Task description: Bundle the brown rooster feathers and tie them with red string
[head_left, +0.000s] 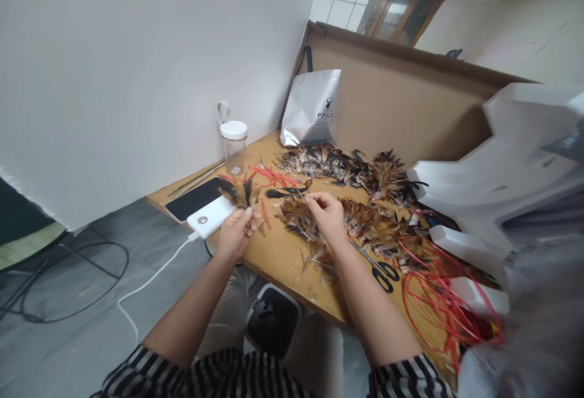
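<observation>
My left hand is closed around a small bunch of dark and brown feathers with an orange strip hanging beside it. My right hand pinches at feathers in the brown feather pile that spreads over the wooden table. Both hands hover above the table's near edge, a short gap between them.
A white power bank with a cable lies on a black phone at the left. A clear cup, silver bag, red strips, black scissors, cardboard wall and white foam pieces surround the pile.
</observation>
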Demonstrator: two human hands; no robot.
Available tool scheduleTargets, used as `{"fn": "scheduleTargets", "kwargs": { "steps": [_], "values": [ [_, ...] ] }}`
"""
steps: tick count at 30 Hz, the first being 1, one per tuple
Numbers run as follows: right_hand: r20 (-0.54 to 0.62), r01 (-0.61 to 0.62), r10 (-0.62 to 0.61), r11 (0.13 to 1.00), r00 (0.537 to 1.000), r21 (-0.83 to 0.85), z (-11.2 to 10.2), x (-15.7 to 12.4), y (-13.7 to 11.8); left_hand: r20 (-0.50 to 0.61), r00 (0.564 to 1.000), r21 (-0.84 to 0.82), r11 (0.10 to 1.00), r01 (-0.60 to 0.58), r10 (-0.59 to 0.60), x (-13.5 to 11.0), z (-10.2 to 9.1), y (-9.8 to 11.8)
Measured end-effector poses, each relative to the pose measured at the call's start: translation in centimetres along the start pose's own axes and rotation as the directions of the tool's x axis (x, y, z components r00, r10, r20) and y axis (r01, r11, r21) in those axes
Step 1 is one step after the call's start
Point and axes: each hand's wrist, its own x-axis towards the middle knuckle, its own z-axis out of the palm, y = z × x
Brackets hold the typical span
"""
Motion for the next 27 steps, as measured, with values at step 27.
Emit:
{"fn": "scheduleTargets", "kwargs": {
  "steps": [27],
  "values": [
    [0.483, -0.413, 0.333, 0.908, 0.81, 0.066, 3.2, -0.4, -0.5, 0.096, 0.983, -0.229, 0.958, 0.172, -0.154, 0.7, 0.1, -0.4]
  ]
}}
